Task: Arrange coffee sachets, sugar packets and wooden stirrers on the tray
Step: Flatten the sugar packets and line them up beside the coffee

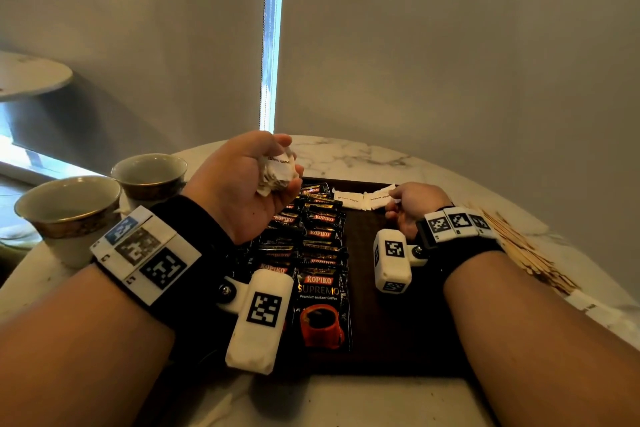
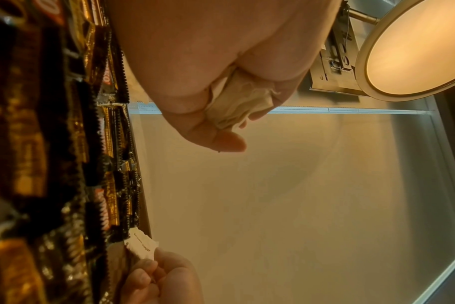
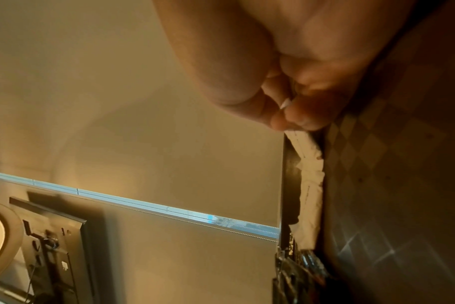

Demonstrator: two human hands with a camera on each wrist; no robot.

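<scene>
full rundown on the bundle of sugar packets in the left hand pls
The bundle of sugar packets is a crumpled stack of white paper sachets; the top one carries small dark print reading "brown sugar". The left hand grips it, palm turned inward, fingers and thumb curled round it, raised above the far end of the coffee sachets on the dark tray. The left wrist view shows folded, creased paper edges poking out between the fingers. It touches nothing but the hand. The count cannot be told.

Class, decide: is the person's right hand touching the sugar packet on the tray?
Touching. The left wrist view shows the right hand with its fingertips pinching the edge of the sugar packet; the head view agrees.
</scene>
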